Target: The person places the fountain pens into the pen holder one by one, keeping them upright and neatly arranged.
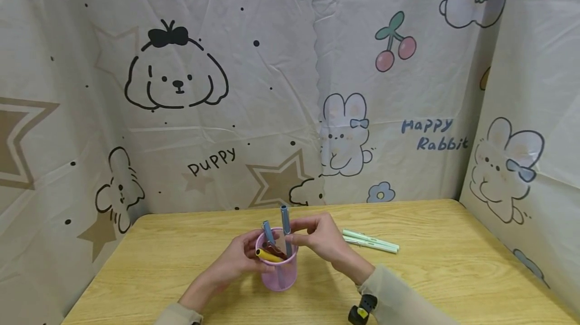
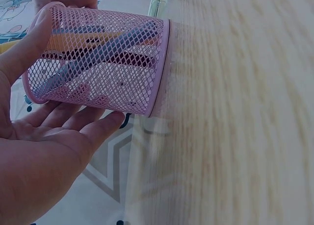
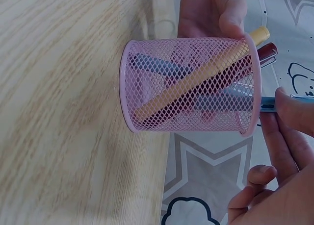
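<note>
A pink mesh pen holder (image 1: 278,282) stands upright on the table. My left hand (image 1: 240,257) grips it from the left, thumb on the near side and fingers round the far side. My right hand (image 1: 321,239) pinches a blue pen (image 1: 285,216) between thumb and fingers at the rim. The pen's lower part is inside the holder, behind the mesh. Also in the holder lean another blue pen (image 1: 267,232), a yellow pen (image 3: 196,77) and a dark red pen (image 3: 267,50).
Two light green pens (image 1: 371,241) lie side by side on the wood-grain table (image 1: 435,259), right of my right hand. A printed cloth (image 1: 281,88) hangs behind the table and along its sides. A black device (image 1: 362,310) sits on my right wrist.
</note>
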Available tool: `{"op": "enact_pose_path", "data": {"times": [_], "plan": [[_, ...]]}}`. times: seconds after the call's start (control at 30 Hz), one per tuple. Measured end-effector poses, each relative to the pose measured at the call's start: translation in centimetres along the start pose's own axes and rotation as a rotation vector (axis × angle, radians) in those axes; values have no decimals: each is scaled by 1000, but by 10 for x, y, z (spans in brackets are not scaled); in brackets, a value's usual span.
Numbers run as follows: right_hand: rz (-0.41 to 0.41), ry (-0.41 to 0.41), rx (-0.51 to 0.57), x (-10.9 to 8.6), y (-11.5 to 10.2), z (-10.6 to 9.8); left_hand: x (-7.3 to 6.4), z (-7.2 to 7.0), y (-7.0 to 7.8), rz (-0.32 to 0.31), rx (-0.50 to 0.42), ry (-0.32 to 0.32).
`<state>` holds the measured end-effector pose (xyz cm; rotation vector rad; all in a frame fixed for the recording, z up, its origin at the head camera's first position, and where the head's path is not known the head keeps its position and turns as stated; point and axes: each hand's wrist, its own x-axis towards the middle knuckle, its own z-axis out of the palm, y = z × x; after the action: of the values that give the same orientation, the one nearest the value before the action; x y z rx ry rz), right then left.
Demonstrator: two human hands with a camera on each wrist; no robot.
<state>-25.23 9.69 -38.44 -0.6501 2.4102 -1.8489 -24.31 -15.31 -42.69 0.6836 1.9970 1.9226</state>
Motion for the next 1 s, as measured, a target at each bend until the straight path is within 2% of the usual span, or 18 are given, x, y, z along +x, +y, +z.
{"op": "enact_pose_path", "data": {"times": [0.27,0.47,0.73,1.0], "plan": [[4,-16,-7,0,1,0,0,0,1,0,6,2],[17,7,-17,-5,-5,-11,0,0,1,-6,25,22],[29,24,-111,-16,-2,-48,1,1,-1,-1,41,36],[57,38,-293,-26,24,-92,0,0,0,-2,48,37]]}}
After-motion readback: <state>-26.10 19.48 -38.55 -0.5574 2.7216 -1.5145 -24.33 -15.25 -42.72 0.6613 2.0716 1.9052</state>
